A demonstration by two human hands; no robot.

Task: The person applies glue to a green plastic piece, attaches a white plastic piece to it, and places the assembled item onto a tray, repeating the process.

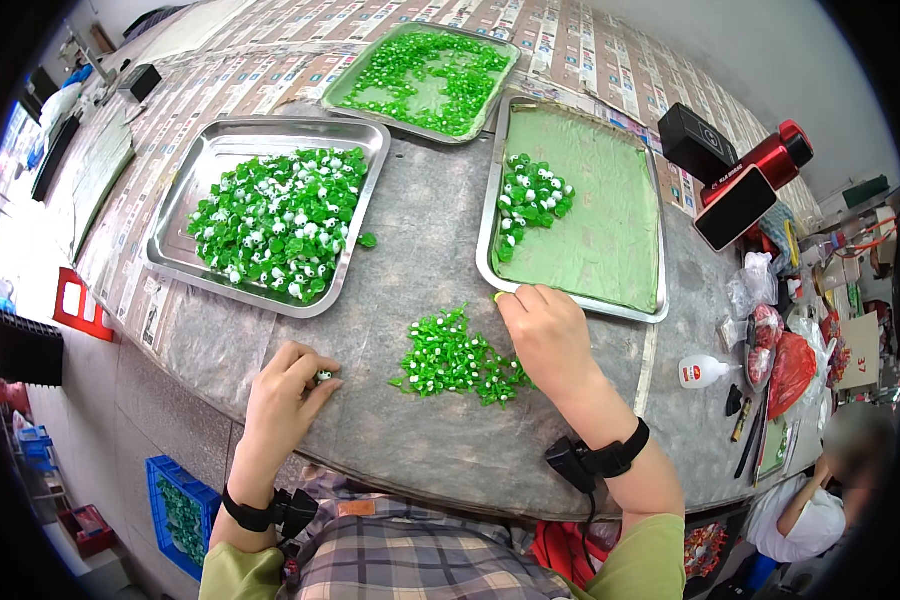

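Note:
My left hand (288,392) is closed in a pinch near the table's front edge. Between its fingertips sits a small white-and-green piece (324,376) with dark spots. My right hand (552,338) is at the near left corner of the green-lined tray (610,215), its fingers closed. A small yellow-green bit (498,297) shows at those fingertips; its kind is too small to make out. Between my hands lies a loose pile of small green pieces with white parts (450,358). A cluster of green-and-white pieces (535,192) rests at the left side of the lined tray.
A metal tray (185,215) heaped with green-and-white pieces stands at left. Another tray (515,62) of green pieces is behind. At right are a red bottle (770,155), a phone (735,208), a black box (697,142) and a white squeeze bottle (705,371). A person (805,510) sits far right.

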